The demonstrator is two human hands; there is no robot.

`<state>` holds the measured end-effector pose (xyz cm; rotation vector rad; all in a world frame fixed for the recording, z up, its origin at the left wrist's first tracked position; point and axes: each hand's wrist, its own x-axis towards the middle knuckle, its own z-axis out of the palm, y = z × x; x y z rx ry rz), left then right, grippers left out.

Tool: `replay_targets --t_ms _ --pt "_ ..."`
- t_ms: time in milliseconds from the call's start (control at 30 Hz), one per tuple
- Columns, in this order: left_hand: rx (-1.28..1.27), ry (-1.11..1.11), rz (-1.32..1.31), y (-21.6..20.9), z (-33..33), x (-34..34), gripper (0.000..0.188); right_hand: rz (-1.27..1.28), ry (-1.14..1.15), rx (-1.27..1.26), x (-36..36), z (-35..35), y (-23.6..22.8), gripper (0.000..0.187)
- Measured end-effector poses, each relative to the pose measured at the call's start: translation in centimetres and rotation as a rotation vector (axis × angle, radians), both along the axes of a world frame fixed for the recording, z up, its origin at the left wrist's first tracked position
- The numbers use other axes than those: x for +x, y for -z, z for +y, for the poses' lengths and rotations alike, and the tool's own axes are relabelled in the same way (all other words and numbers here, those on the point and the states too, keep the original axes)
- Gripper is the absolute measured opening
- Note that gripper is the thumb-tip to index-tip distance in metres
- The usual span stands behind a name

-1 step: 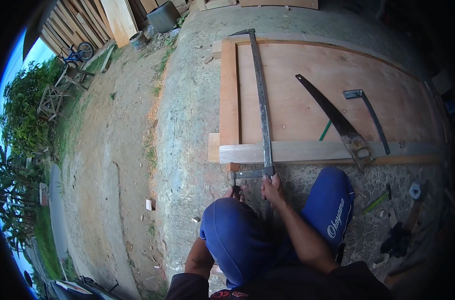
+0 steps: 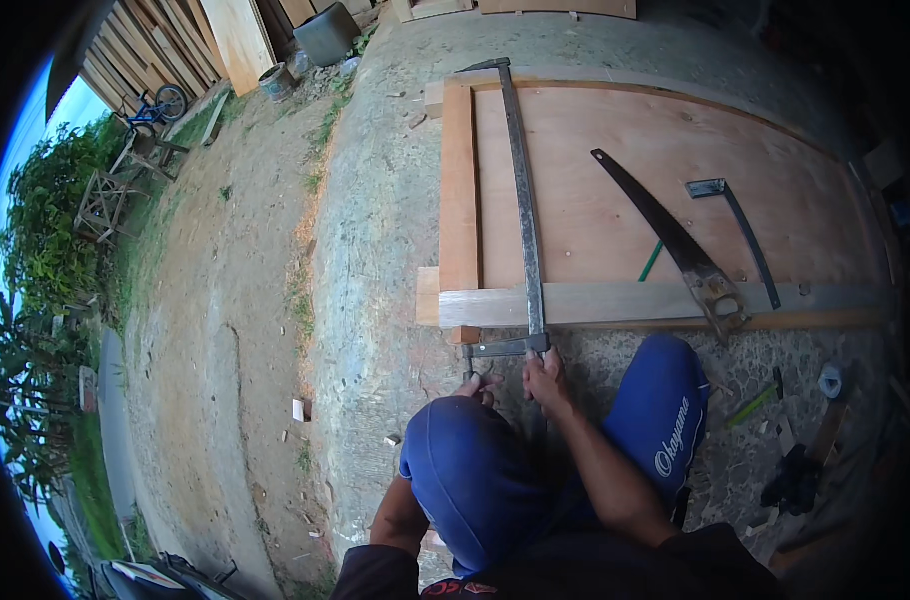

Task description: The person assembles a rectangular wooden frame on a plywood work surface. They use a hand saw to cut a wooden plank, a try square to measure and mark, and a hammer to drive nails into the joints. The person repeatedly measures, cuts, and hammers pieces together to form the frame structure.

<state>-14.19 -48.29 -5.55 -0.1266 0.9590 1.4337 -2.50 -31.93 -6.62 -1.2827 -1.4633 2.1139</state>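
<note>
With the right grip (image 2: 545,382), we are grasping the long, grey metal bar clamp (image 2: 524,200) at its near end, the fingers curling around it just beside the sliding arm (image 2: 500,348). With the left grip (image 2: 478,388), we are attending to the screw end of the clamp.

We are judging the clamping as partly complete. The clamp is already spanning the rectangular, light-brown plywood panel (image 2: 615,180) near its left end; its fixed arm (image 2: 483,65) is lying at the far edge, and its sliding arm is lying just beyond the pale wooden rail (image 2: 595,300) on the near side. A small, brown wooden block (image 2: 465,334) is sitting between that rail and the screw end. Final tightening is probably remaining; we are not seeing whether the screw is pressing on the block.

Regarding opening, the right grip is showing no clear gap around the metal. The left grip is showing bent fingers at the screw, but the blue-clothed left knee (image 2: 475,480) is hiding part of it, so we are leaving its degree of closure undetermined.
</note>
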Motion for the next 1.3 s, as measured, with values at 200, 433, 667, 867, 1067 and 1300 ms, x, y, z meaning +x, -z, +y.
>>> replay_targets --t_ms 200,433,667,867,1067,1300 --pt "-0.598 0.127 0.971 5.9 -0.4 0.5 0.031 0.053 -0.018 -0.028 -0.9 -1.0 -0.2 0.017" --pt "0.021 -0.282 -0.111 1.4 -0.1 1.4 0.028 0.008 0.006 -0.002 0.0 -0.1 0.3 0.022" --pt "-0.585 -0.095 0.706 6.9 -0.8 0.0 0.027 0.038 -0.039 0.002 -1.3 -1.4 -0.3 0.023" --pt "-0.179 -0.099 0.239 2.8 -0.1 0.8 0.025 -0.015 -0.003 0.002 0.0 -0.3 -0.3 0.018" --pt "-0.365 0.095 0.368 6.2 -2.0 -1.6 0.028 0.017 -0.035 -0.016 -1.4 -1.4 -0.9 0.019" --pt "-0.001 -0.088 0.051 5.1 -0.8 0.8 0.032 -0.012 0.003 0.018 -0.1 -0.3 -0.3 0.02"
